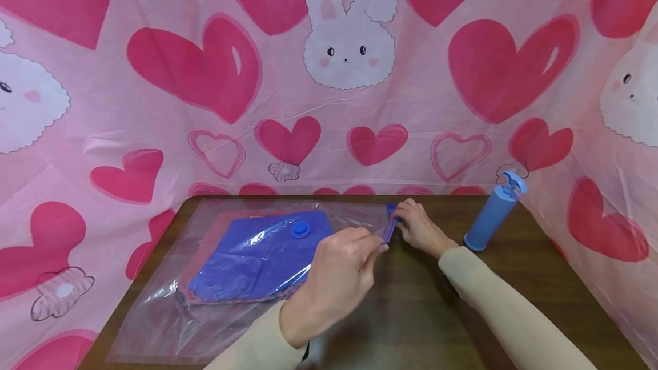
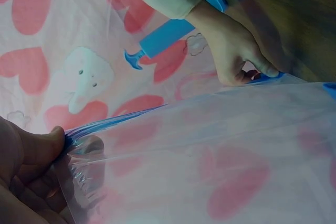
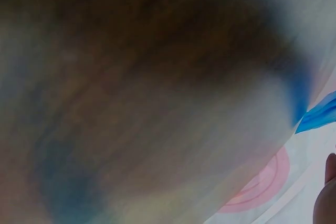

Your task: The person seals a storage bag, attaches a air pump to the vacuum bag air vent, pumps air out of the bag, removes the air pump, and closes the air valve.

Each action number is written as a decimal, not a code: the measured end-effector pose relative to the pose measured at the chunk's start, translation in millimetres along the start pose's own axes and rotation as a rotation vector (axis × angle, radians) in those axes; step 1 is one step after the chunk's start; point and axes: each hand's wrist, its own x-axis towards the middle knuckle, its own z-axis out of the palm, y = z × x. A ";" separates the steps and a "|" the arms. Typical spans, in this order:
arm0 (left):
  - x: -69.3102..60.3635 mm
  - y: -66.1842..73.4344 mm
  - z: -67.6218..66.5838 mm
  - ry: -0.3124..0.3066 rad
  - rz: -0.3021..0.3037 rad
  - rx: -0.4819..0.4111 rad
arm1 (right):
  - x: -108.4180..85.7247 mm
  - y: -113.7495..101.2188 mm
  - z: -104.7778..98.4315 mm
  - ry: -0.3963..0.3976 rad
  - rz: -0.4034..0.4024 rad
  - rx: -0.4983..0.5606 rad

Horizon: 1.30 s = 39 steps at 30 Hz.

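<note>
A clear plastic vacuum storage bag (image 1: 169, 324) lies flat, with folded blue and pink fabric (image 1: 231, 261) inside and a round blue valve (image 1: 300, 229) on top. Its right edge carries a blue zip strip (image 1: 388, 230). My left hand (image 1: 336, 273) pinches the near end of this strip between thumb and fingers. Farther along, my right hand (image 1: 418, 227) pinches the strip too. Seen from the left wrist, the strip (image 2: 118, 120) stretches between the left hand (image 2: 31, 166) and the right hand (image 2: 231, 51). Blur covers most of the right wrist view.
A blue hand pump (image 1: 490, 216) stands on the dark wooden table (image 1: 421, 313), right of the right hand. Behind and at both sides hangs a pink cloth (image 1: 354, 113) with hearts and rabbits.
</note>
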 end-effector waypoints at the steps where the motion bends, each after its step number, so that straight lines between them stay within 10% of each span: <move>1: -0.1 0.0 -0.2 -0.001 -0.003 -0.004 | 0.5 0.5 -0.1 -0.006 0.006 -0.002; 39: -2.3 3.4 -13.3 0.083 0.043 0.019 | 16.7 20.1 2.9 -0.040 0.004 -0.094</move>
